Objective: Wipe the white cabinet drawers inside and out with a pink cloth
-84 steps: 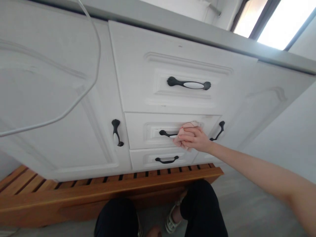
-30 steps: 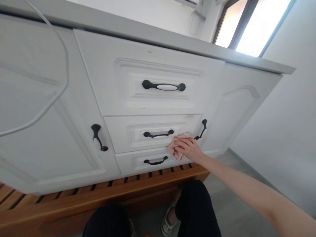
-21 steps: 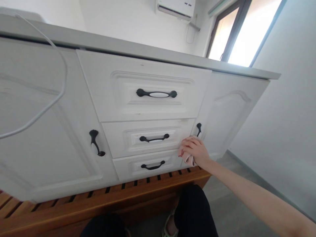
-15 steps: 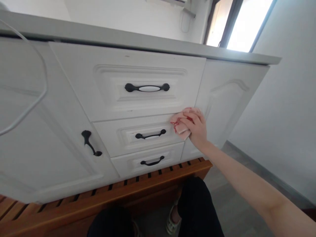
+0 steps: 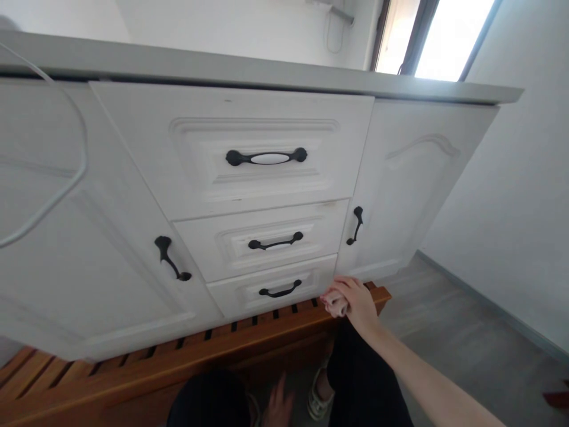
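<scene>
The person's right hand has its grip closed around a bunched pink cloth. The cloth is just below the lower right corner of the bottom drawer, by the right end of a slatted wooden bench; whether it touches either is unclear. The left hand is low between the knees, blurred, its fingers extended; I cannot tell how wide its grip is or whether it holds anything.

Three shut drawers are stacked in the white cabinet. The top drawer and the middle drawer have dark handles with white oval inlays, and a brownish smudge marks the middle drawer's upper right edge. The right door and left door flank the stack, each with a dark upright handle. A white cable loops down in front of the left door. One pale shoe shows below the bench.
</scene>
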`<state>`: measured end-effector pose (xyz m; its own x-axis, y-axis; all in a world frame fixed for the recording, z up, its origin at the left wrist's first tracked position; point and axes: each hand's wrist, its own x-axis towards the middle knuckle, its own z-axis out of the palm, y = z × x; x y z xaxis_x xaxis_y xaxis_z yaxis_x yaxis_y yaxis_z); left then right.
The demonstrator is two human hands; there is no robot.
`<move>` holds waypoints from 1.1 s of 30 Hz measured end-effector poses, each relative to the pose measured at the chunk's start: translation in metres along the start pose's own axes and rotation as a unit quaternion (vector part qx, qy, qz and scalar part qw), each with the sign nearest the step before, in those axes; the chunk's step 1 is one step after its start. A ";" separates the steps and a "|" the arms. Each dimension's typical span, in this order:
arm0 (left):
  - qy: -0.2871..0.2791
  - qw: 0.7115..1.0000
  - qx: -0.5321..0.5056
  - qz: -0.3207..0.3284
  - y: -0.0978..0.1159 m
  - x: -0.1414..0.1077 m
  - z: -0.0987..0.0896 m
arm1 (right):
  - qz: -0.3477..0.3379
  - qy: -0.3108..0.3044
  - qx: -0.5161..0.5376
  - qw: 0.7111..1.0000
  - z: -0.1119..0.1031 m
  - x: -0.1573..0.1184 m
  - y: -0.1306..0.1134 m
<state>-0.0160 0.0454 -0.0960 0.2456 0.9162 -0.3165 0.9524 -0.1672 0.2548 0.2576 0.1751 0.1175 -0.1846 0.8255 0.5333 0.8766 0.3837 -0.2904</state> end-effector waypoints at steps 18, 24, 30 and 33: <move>0.399 0.916 -0.005 0.040 0.045 0.087 -0.190 | 0.431 -0.002 0.489 0.758 0.006 -0.113 -0.075; 0.365 0.930 -0.027 0.014 0.049 0.080 -0.188 | 0.439 -0.005 0.534 0.723 0.003 -0.105 -0.086; 0.367 0.927 -0.071 -0.010 0.060 0.071 -0.202 | 0.391 -0.051 0.520 0.757 -0.011 -0.106 -0.093; 0.393 0.916 -0.081 -0.020 0.069 0.052 -0.187 | 0.382 -0.029 0.502 0.776 -0.015 -0.101 -0.091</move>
<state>0.0286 0.1499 0.0757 -0.0552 0.9098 0.4113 0.9030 -0.1303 0.4093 0.2030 0.0504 0.1015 0.1723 0.9769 -0.1265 -0.0415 -0.1211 -0.9918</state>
